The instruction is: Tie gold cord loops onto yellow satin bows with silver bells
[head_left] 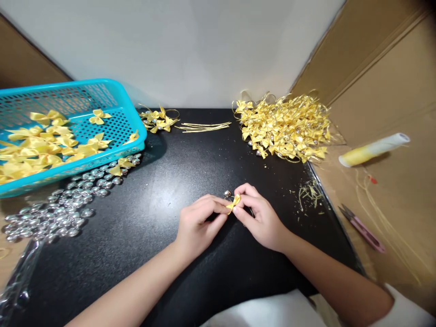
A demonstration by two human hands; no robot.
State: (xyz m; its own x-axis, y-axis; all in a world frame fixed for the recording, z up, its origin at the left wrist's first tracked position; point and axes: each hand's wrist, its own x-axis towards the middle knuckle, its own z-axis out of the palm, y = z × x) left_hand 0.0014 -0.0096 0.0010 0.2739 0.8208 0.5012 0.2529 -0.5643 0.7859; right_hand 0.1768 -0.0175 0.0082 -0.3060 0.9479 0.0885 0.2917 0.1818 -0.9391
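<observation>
Near the middle of the black table, a small yellow ribbon bow point(233, 204) is pinched between both hands. My left hand point(204, 221) is closed, its thumb and fingertips on the bow's left side. My right hand point(260, 218) grips the bow's right side with thumb and fingers. A small silver bell point(227, 194) hangs just above the bow, close to the fingertips. Part of a thin cord loop shows by the right fingers; the rest of it is hidden behind the hand.
A blue basket point(131, 113) of yellow bows stands left, with silver bells point(61, 218) beside it. Cut gold cords point(203, 127) lie at the back, between finished bows point(158, 119) and a big heap point(286, 127). Right are cord scraps point(310, 193), thread snips point(363, 229) and a spool point(374, 150).
</observation>
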